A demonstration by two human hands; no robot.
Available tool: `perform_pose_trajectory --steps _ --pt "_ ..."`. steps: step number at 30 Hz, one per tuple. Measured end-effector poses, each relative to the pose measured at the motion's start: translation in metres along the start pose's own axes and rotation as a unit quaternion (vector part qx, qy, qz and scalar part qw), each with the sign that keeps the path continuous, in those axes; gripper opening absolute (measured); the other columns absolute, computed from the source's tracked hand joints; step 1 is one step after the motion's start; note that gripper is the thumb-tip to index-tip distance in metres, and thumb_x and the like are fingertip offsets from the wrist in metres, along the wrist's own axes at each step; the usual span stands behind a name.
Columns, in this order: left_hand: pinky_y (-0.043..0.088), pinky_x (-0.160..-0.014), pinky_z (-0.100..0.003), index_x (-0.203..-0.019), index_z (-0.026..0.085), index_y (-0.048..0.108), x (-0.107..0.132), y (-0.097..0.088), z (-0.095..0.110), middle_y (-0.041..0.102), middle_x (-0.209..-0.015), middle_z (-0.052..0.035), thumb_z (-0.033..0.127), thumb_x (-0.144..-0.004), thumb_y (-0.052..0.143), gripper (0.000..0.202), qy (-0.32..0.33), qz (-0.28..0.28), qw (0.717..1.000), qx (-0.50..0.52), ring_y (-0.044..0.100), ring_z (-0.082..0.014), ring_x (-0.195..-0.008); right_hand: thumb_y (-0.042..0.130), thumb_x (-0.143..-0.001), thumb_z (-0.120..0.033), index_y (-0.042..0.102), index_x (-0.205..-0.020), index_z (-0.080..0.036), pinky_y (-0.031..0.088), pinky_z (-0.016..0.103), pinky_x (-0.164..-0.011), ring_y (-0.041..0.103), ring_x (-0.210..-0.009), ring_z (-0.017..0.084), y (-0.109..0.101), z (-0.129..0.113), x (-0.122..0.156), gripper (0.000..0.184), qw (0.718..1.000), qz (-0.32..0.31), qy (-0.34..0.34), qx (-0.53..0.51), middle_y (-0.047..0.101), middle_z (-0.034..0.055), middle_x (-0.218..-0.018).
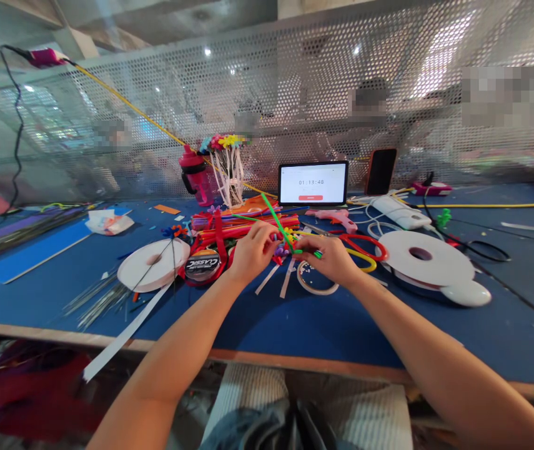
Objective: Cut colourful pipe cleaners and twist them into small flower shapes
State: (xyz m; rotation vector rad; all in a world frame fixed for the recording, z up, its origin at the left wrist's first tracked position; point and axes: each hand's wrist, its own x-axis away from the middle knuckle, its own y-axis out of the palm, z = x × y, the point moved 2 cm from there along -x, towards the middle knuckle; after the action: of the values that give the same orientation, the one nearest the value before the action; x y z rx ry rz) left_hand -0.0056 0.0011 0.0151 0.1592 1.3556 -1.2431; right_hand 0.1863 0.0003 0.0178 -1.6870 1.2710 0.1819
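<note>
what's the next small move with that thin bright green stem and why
Probably wrap the thin bright green stem round the small multicoloured bundle: the right hand pinches its lower end, the left hand pinches the bundle, and the long end sticks up free.

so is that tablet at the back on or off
On: the tablet has its screen lit white, showing a timer that reads 01:13:48 with a red bar beneath it.

We count two white ribbon spools point(135, 270) point(440, 261), one tablet point(313, 182), one phone point(381, 171), one pink bottle point(195, 176), one pink glue gun point(336, 217), one green pipe cleaner point(273, 215).
</note>
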Motion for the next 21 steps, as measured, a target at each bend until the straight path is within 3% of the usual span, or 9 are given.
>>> perform_pose_trajectory --steps 2,4,6,9,14,18,21 --pt "0.044 -0.058 -0.021 -0.088 0.016 0.061 -0.001 0.004 -0.002 0.063 -0.08 -0.0044 0.037 -0.081 0.056 0.023 -0.107 -0.014 0.989 0.105 0.058 -0.011 -0.062 0.058 -0.08 -0.025 0.064 -0.08 -0.019 0.043 0.024 -0.063 0.057 -0.063 0.012 -0.001 -0.001 0.001 0.008 0.998 0.025 -0.038 0.045 0.065 0.002 -0.074" --pt "0.042 -0.053 -0.021 -0.083 0.015 0.061 0.001 0.013 0.0 0.061 -0.065 -0.002 0.043 -0.081 0.054 0.029 -0.188 -0.069 0.951 0.233 0.056 -0.0108 -0.054 0.056 -0.081 -0.022 0.064 -0.082 -0.02 0.044 0.025 -0.067 0.058 -0.068 0.014 -0.001 -0.002 0.002 0.008 0.993 0.031 -0.074 0.083 0.066 0.003 -0.077" --pt "0.04 -0.05 -0.021 -0.081 0.013 0.062 0.004 0.021 0.004 0.058 -0.059 -0.0009 0.044 -0.08 0.055 0.032 -0.236 -0.111 0.906 0.334 0.054 -0.0104 -0.051 0.055 -0.082 -0.019 0.063 -0.084 -0.02 0.044 0.026 -0.069 0.059 -0.072 0.015 0.002 -0.002 0.003 0.009 0.99 0.023 -0.1 0.101 0.066 0.0037 -0.078" --pt "0.038 -0.049 -0.02 -0.077 0.012 0.062 0.007 0.027 0.009 0.055 -0.057 0.0007 0.042 -0.075 0.062 0.03 -0.269 -0.102 0.868 0.405 0.051 -0.0088 -0.051 0.055 -0.082 -0.02 0.064 -0.084 -0.02 0.043 0.026 -0.07 0.058 -0.072 0.015 0.006 -0.003 0.004 0.009 0.99 0.015 -0.102 0.096 0.065 0.0033 -0.075" --pt "0.038 -0.049 -0.019 -0.076 0.012 0.06 0.007 0.027 0.007 0.054 -0.064 0.0017 0.041 -0.072 0.066 0.03 -0.311 -0.095 0.82 0.472 0.05 -0.0063 -0.052 0.055 -0.084 -0.036 0.063 -0.083 -0.019 0.042 0.025 -0.062 0.055 -0.063 0.013 0.005 0.0 0.001 0.019 0.999 0.017 0.016 -0.048 0.062 0.0019 -0.069" --pt "0.038 -0.048 -0.019 -0.073 0.012 0.059 0.007 0.027 0.011 0.056 -0.067 0.0006 0.039 -0.067 0.071 0.031 -0.329 -0.177 0.77 0.516 0.05 -0.0056 -0.049 0.05 -0.086 -0.043 0.059 -0.09 -0.017 0.039 0.023 -0.052 0.052 -0.055 0.01 0.006 0.009 0.0 0.028 0.961 0.015 0.141 -0.236 0.058 -0.0001 -0.063" --pt "0.038 -0.046 -0.018 -0.072 0.012 0.058 0.01 0.029 0.014 0.057 -0.068 0.0003 0.038 -0.063 0.074 0.033 -0.355 -0.218 0.728 0.544 0.049 -0.0047 -0.049 0.061 -0.078 -0.041 0.058 -0.084 -0.017 0.037 0.022 -0.051 0.049 -0.053 0.008 0.009 0.009 0.0 0.025 0.934 -0.001 0.152 -0.322 0.056 -0.0023 -0.062"
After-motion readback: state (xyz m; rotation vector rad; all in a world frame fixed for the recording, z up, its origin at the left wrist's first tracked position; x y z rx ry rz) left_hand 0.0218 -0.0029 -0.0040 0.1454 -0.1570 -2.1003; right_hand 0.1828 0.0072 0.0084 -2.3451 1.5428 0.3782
